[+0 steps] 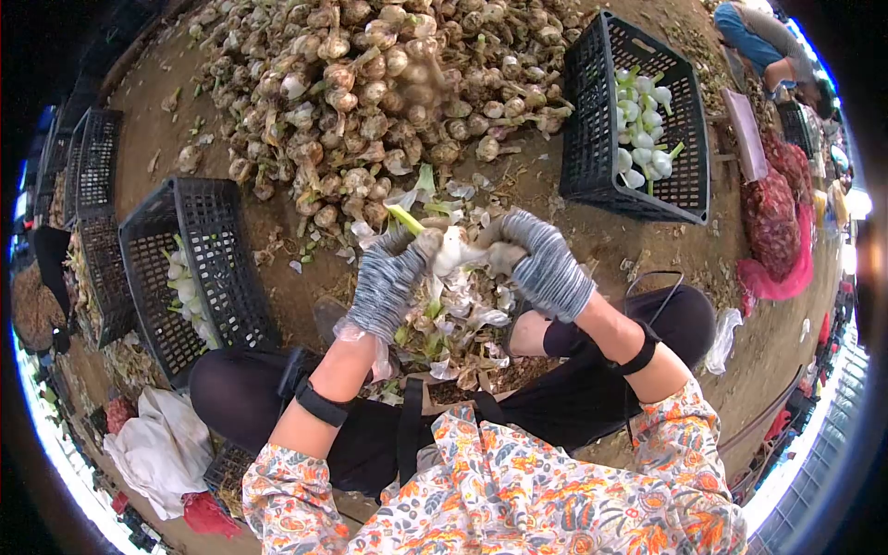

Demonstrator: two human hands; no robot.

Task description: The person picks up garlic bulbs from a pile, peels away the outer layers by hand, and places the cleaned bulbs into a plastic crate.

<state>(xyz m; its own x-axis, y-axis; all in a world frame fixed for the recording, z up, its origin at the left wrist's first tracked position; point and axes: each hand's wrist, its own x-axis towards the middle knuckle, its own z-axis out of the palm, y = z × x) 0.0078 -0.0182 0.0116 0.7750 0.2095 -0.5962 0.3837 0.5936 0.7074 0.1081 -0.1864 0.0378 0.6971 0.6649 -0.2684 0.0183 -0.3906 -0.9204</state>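
Between my two hands is a white garlic bulb (452, 252), its cut green stem (404, 219) pointing up and to the left. My left hand (387, 285), in a grey knit glove, is closed around the stem side of the bulb. From the other side my right hand (548, 264), gloved alike, pinches the bulb's right end with bent fingers; exactly what lies under those fingertips is hidden. Below the hands, loose garlic skins (467, 324) and leaf scraps lie on the ground between my legs.
A big heap of unpeeled garlic (370, 102) lies ahead. Black plastic crates stand at right (592, 157) and left (211, 245), each holding clean white bulbs. Farther right are a red mesh sack (777, 213) and another person (768, 46). A white sack (165, 449) lies at lower left.
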